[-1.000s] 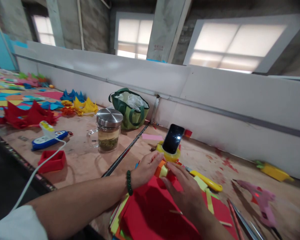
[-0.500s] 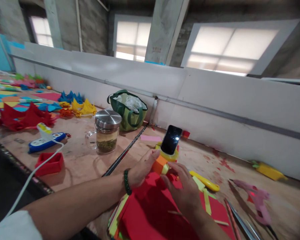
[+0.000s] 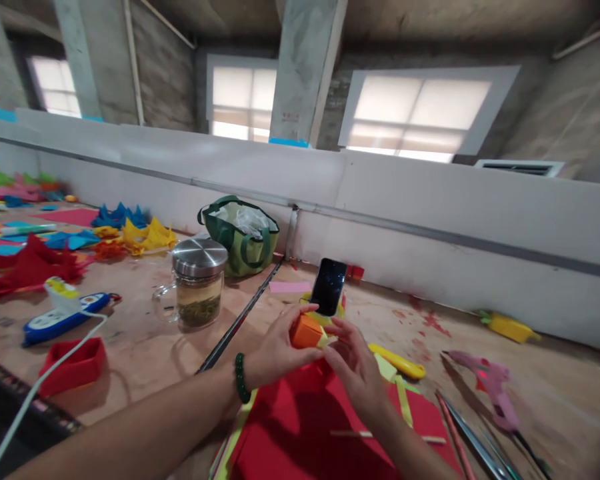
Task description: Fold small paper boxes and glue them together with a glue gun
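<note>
My left hand (image 3: 279,343) is closed around a small orange folded-paper piece (image 3: 306,332), thumb below and fingers on top. A pale yellow strip (image 3: 324,339) juts from its right side. The fingertips of my right hand (image 3: 353,363) pinch that yellow strip. Both hands are raised over a stack of red paper sheets (image 3: 290,427) with yellow and green edges beneath. A thin wooden stick (image 3: 345,434) lies on the red sheet, partly hidden by my right forearm. Just behind the hands a phone (image 3: 329,287) leans upright on a yellow support.
Right of the stack lie a yellow cutter (image 3: 399,362), scissors (image 3: 473,437) and a pink glue gun (image 3: 490,387). A lidded glass mug (image 3: 199,287) and a green bag (image 3: 245,243) stand back left. At left are a red box (image 3: 73,365), a power strip (image 3: 65,320) and paper crowns (image 3: 150,235).
The view has shifted to the right and tilted up slightly. My left hand has turned around the orange piece, and my right fingers have closed in on its yellow strip.
</note>
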`<control>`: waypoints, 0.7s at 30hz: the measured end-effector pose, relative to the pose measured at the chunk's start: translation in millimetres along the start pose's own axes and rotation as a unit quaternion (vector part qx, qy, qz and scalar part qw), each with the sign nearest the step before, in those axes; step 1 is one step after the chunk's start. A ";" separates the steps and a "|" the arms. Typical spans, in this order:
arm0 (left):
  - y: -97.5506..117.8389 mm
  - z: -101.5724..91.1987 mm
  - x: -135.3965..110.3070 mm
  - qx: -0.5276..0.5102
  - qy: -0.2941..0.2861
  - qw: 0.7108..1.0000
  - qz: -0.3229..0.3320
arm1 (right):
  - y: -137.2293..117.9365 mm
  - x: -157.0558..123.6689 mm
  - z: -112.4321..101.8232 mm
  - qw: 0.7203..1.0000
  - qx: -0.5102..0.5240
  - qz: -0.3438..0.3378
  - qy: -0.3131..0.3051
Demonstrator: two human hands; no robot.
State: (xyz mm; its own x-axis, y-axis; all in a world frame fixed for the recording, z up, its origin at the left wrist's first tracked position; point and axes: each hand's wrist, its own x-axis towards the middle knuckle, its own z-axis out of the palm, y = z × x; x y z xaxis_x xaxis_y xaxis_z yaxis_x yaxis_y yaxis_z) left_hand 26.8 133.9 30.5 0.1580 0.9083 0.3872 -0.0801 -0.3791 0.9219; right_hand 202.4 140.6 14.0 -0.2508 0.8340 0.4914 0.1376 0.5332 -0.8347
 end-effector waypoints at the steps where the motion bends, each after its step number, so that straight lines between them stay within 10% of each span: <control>1: -0.1 -0.8 0.0 0.052 -0.002 0.998 0.031 | -1.1 1.4 1.1 0.998 0.048 0.032 -0.019; 6: 1.6 -4.7 -0.8 0.109 -0.048 0.992 0.045 | -6.6 5.8 1.9 0.977 0.155 0.128 -0.065; 21: -11.1 -15.0 8.7 -0.262 -0.118 0.946 -0.149 | -3.0 7.9 0.8 0.820 0.431 0.375 -0.022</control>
State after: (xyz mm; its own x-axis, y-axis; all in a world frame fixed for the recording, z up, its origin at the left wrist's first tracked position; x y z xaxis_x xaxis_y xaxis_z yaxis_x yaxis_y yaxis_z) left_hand 14.2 148.6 23.5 0.4618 0.8725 0.1595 -0.4639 0.0843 0.8819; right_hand 199.2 145.4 20.2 -0.4425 0.8659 -0.2335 -0.4557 -0.4414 -0.7730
